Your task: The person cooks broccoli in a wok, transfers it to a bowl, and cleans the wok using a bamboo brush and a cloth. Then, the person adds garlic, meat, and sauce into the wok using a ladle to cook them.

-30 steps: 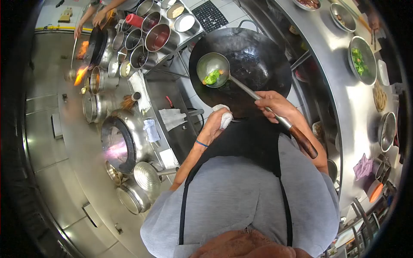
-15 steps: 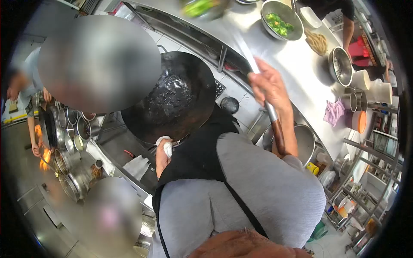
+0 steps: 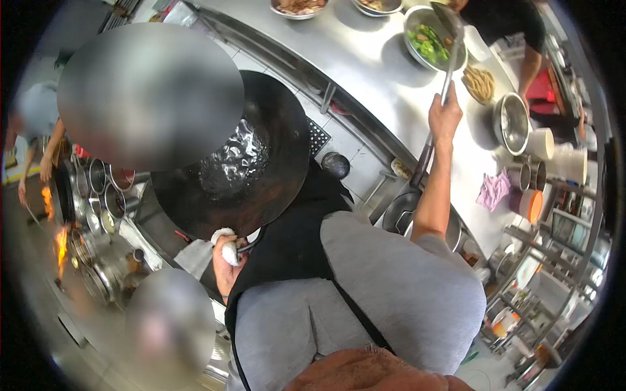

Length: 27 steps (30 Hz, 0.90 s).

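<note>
My left hand [image 3: 225, 268] is closed around the handle of a large black wok [image 3: 280, 176], with a folded white cloth [image 3: 229, 253] between hand and metal. The wok is tilted, and glossy liquid shines inside it. In my right hand [image 3: 446, 118] is a long-handled metal ladle [image 3: 451, 58]. Its head is at the far side of a steel bowl [image 3: 411, 47] holding green vegetables [image 3: 427, 44]; whether it touches them I cannot tell.
On the steel counter [image 3: 385, 72] are a bowl of meat-like pieces [image 3: 297, 6], a brown heap of food [image 3: 479, 85], another steel bowl [image 3: 512, 124] and a pink cloth [image 3: 493, 189]. Flames [image 3: 62, 251] burn at the left near a co-worker's hand [image 3: 47, 168]. Another person stands behind the counter.
My right hand has swung the ladle away from me and rightward to the bowl of greens. The wok has shifted left and toward me, with my left hand still gripping it.
</note>
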### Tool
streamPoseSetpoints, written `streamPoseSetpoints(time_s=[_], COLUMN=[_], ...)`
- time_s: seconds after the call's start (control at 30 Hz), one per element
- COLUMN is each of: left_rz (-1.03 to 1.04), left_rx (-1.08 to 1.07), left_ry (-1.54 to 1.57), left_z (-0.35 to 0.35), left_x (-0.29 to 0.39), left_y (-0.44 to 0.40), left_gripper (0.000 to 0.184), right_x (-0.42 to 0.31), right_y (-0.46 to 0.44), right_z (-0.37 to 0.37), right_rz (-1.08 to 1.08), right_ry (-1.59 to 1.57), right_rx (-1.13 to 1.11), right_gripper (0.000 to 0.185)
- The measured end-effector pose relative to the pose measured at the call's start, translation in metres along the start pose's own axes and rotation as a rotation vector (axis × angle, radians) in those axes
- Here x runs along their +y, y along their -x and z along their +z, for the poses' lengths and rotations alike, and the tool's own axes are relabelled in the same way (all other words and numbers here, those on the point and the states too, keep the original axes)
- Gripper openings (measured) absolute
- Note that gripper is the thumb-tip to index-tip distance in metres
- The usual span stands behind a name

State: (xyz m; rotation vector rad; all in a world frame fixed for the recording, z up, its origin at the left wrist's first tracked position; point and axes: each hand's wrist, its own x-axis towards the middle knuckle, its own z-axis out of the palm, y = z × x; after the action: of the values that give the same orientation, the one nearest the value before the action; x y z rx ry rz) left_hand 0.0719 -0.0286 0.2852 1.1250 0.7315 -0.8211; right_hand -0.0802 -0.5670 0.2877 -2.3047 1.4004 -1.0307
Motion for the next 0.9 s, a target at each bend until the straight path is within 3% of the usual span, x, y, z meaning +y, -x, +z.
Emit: streamPoseSetpoints(time_s=[0.03,0.07,0.1,0.13,0.17,0.2,0.23,0.3,0.37,0.43,0.47,0.77,0.8,0.9], left_rz=[-0.009,0.002,0.031,0.037,0.113,0.266,0.150,0.140,0.163,0.170,0.169,0.513,0.575,0.742], left_rx=[0.035,0.083,0.149,0.013,0.016,-0.043,-0.054,-0.139,-0.018,-0.076,-0.053,0.163,0.321,0.326], left_ry=[0.002,0.032,0.090,0.093,0.179,-0.011,0.219,0.242,0.264,0.307,0.328,0.735,0.804,0.864], left_z=[0.020,0.041,0.056,0.052,0.064,0.069,0.079,0.094,0.112,0.104,0.138,-0.001,-0.006,-0.069], left_x=[-0.006,-0.012,-0.019,-0.027,-0.039,-0.049,-0.054,-0.058,-0.056,-0.059,-0.060,-0.081,-0.074,-0.076], left_y=[0.007,0.014,0.017,0.012,0.011,0.012,0.007,-0.010,-0.011,-0.012,-0.022,0.017,0.024,0.008], left_gripper=[0.010,0.010,0.010,0.008,0.006,0.007,0.008,0.011,0.011,0.012,0.013,0.010,0.008,0.010], right_x=[-0.005,0.030,0.049,0.067,0.057,0.047,0.011,-0.013,-0.029,-0.054,-0.048,-0.197,-0.212,-0.263], right_y=[-0.007,-0.013,-0.020,-0.028,-0.033,-0.038,-0.031,-0.031,-0.031,-0.023,-0.052,0.034,0.049,0.108], right_z=[-0.006,0.015,0.024,0.039,0.038,0.036,0.021,0.043,0.076,0.097,0.109,0.128,0.136,0.136], right_rz=[0.100,-0.017,0.064,-0.038,0.023,0.089,0.264,0.202,0.100,0.046,0.044,-0.152,-0.214,-0.216], right_ry=[-0.124,-0.304,-0.450,-0.229,-0.270,-0.301,-0.585,-0.879,-1.042,-1.091,-1.097,-1.224,-1.226,-1.232], right_rx=[-0.079,0.002,-0.085,-0.027,-0.143,-0.256,-0.413,-0.527,-0.703,-0.784,-0.882,-1.422,-1.510,-1.691], right_gripper=[0.052,0.052,0.049,0.050,0.049,0.047,0.046,0.044,0.055,0.057,0.060,0.048,0.046,0.041])
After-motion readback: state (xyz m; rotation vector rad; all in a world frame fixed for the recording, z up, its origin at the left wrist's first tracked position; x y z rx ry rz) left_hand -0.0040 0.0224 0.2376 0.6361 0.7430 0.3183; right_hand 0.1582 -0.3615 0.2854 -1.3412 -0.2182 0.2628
